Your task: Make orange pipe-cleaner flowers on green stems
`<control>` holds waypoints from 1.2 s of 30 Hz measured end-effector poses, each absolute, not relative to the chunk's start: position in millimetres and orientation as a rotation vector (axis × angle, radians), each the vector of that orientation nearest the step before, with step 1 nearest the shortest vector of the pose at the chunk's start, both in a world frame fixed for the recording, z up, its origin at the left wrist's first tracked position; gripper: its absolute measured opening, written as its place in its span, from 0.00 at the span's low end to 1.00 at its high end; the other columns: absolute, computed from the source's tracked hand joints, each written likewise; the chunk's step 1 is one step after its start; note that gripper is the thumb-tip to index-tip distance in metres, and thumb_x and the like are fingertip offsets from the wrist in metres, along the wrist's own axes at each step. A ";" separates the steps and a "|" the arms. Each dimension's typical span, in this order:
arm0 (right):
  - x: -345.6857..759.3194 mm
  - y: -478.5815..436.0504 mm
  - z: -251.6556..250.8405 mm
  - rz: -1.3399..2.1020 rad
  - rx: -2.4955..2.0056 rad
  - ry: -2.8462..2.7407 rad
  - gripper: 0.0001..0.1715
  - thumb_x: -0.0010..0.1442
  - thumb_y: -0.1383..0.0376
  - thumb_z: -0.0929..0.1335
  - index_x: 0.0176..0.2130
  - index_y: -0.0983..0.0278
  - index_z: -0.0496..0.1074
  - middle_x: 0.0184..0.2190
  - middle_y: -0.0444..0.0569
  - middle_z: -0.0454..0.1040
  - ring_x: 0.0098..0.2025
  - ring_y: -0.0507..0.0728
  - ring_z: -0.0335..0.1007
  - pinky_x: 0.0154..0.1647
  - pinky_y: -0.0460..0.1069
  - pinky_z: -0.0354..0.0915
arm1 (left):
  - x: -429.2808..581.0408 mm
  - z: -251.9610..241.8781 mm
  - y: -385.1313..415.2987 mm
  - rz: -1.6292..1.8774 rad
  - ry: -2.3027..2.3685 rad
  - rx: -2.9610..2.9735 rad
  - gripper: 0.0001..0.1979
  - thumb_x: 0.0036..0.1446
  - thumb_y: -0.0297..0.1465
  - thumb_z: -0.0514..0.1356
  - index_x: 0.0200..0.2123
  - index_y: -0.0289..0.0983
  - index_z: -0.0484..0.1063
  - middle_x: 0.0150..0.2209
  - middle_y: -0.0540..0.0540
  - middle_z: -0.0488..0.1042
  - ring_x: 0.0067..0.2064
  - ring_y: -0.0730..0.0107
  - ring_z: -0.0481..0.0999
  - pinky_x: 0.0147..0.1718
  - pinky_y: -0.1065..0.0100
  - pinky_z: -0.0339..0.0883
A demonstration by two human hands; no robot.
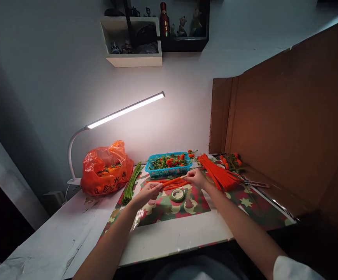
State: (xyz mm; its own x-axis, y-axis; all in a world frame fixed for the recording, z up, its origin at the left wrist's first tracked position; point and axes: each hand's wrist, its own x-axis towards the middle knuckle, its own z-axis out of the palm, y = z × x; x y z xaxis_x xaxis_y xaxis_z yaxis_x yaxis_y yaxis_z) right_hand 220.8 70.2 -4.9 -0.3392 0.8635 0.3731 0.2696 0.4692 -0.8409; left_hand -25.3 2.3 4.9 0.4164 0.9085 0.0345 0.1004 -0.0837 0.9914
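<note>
Stretched between my two hands is an orange fuzzy strip (172,182), like a chenille stem. My left hand (149,192) pinches its left end, and my right hand (197,179) has thumb and fingertips closed on the right end. Several loose orange chenille stems (176,186) lie on the table just beneath it. A roll of green tape (177,200) rests flat in front of them, between my forearms. Beyond my right hand lies a thick bundle of orange-red chenille stems (218,173).
Behind my hands stands a blue basket (169,171) of orange flowers with green stems. Green stems (132,183) and an orange plastic bag (107,182) lie left. More flowers (230,160) and scissors (258,184) are right, beside a cardboard wall (288,116). A lamp (126,111) shines above.
</note>
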 end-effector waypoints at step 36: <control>230.9 72.1 -4.5 0.973 -0.873 -1.938 0.20 0.46 0.50 0.70 0.23 0.66 0.72 0.14 0.41 0.62 0.18 0.48 0.54 0.20 0.44 0.50 | -34.1 15.4 2.7 0.736 1.249 2.000 0.25 0.51 0.51 0.53 0.21 0.34 0.67 0.18 0.54 0.55 0.21 0.77 0.51 0.20 0.73 0.44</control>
State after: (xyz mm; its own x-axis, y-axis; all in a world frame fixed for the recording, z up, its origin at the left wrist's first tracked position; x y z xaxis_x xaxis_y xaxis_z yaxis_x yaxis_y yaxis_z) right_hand 230.9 72.1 -4.5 -0.4576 0.8242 0.3335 0.2247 0.4701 -0.8535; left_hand -34.1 2.7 15.4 0.3857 0.9154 0.1155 0.5445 -0.3269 0.7725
